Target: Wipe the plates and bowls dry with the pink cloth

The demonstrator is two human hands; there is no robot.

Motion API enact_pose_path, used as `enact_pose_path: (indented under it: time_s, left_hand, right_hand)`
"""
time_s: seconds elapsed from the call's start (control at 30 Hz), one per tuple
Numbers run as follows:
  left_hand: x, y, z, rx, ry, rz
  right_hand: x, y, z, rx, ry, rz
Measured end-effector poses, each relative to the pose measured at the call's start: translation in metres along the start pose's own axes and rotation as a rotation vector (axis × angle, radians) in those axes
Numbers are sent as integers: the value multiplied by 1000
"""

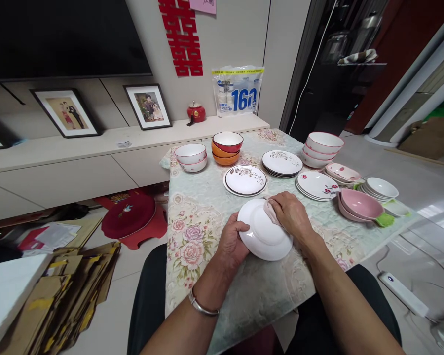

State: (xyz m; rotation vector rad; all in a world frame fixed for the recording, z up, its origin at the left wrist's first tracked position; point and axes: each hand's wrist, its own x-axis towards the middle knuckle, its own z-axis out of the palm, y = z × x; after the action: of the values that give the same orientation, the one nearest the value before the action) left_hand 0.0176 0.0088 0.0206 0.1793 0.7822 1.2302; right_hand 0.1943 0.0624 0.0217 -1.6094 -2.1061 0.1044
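A white plate (265, 236) is held over the near part of the table, its underside with the foot ring facing up. My left hand (234, 240) grips its left edge, thumb on top. At the plate's upper right, my right hand (289, 213) presses a pale pink cloth (272, 213) against the surface, fingers closed on it. Just beyond lie a brown-patterned plate stack (245, 180) and, to its right, a second one (282, 162). Plates with red flowers (317, 186) are stacked near my right hand.
White bowls (191, 159) and red and orange bowls (227, 143) stand at the back left. Tall white bowls (322, 145), pink dishes (361, 203) and small white bowls (382, 188) fill the right side of the flowered tablecloth (192, 246).
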Motion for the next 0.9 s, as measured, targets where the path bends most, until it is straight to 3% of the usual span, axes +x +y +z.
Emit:
enact_pose_path:
  time_s: [0.1,0.2,0.4,0.5,0.73,0.8,0.9]
  left_hand:
    - [0,2,1,-4,-114,6]
    - [1,2,1,11,-184,-9]
    - [3,0,0,-7,-148,-18]
    - [3,0,0,-4,-159,-20]
    - [2,-1,1,30,-125,-10]
    - [2,-1,1,36,-113,-12]
    - [1,-2,0,23,-119,-12]
  right_hand:
    - [-1,4,3,-9,5,39]
    - [-3,-5,3,27,44,-11]
    - [-7,-38,-6,95,2,-330]
    - [-6,-36,-9,176,-91,-446]
    - [1,-1,-10,221,-103,-229]
    - [-1,-6,-12,164,-90,-257]
    - [-4,-21,-14,96,-106,-409]
